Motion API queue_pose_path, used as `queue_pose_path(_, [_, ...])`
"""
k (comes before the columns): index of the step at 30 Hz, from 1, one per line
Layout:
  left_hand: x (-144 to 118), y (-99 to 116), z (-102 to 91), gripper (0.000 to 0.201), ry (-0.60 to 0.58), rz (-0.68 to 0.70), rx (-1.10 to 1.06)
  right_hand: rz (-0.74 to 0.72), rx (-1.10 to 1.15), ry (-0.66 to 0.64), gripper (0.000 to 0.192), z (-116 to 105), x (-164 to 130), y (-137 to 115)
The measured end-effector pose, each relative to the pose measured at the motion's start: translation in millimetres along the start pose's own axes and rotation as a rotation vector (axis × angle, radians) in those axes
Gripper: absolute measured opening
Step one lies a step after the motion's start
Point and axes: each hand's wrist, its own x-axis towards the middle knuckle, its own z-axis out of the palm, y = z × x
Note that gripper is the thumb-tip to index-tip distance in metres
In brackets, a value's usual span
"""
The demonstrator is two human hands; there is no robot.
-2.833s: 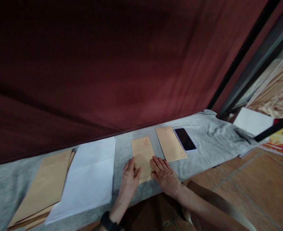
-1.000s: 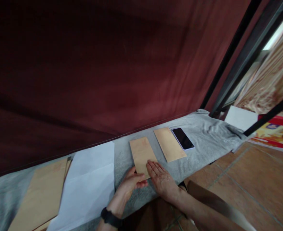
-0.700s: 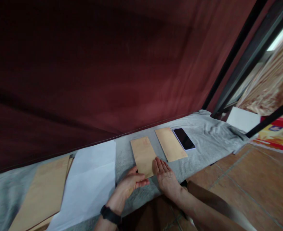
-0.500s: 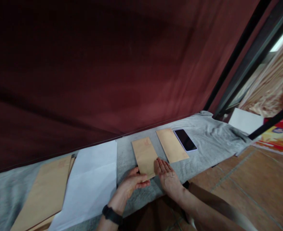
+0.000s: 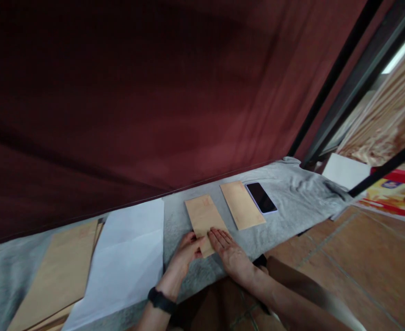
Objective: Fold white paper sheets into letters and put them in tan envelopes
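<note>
Brown envelope (image 5: pixel 205 221) lies flat on grey cloth (image 5: pixel 292 193) over the table. Left hand (image 5: pixel 185 252) at the envelope's near left corner, fingers loosely spread, gripping nothing. Right hand (image 5: pixel 230 254) flat and open on its near right edge. Second envelope (image 5: pixel 242 210) just right of it; phone (image 5: pixel 261 197) beyond that. White paper (image 5: pixel 122 262) left of it.

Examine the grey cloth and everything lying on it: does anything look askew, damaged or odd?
Little stands out. The grey cloth is rumpled at its right end, and the envelope stack at the left is slightly fanned. Both hands rest flat on the middle envelope.
</note>
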Motion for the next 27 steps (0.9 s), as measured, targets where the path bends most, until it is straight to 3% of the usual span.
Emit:
queue_pose_path(4, [9, 1, 0.1, 0.041, 0.112, 0.115, -0.012, -0.012, -0.023, 0.002, 0.078, 0, -2, -1])
queue_pose_path(7, [17, 3, -0.1, 0.030, 0.184, 0.183, 0.108, -0.040, -0.036, 0.021, 0.078, 0, -5, 0])
queue_pose_path(10, [25, 4, -0.6, 0.020, 0.230, 0.189, 0.248, -0.077, -0.031, 0.036, 0.079, -1, -9, 2])
queue_pose_path(14, [31, 4, -4.4, 0.023, 0.248, 0.174, 0.303, -0.099, -0.006, 0.028, 0.080, 2, -11, 3])
queue_pose_path(18, [28, 11, -6.3, 0.033, 0.375, 0.259, 0.666, -0.120, 0.040, -0.003, 0.075, 7, -9, 0])
queue_pose_path(21, [27, 15, 0.8, 0.038, 0.484, 0.529, 0.991, -0.115, 0.077, -0.023, 0.070, 8, -8, -3])
queue_pose_path(24, [34, 9, 12.1, 0.048, 0.372, 0.812, 1.194, -0.114, 0.128, -0.019, 0.062, 5, -9, -7])
queue_pose_path(27, [43, -2, 19.2, 0.053, 0.261, 0.828, 1.367, -0.093, 0.185, -0.013, 0.054, -1, -10, -7])
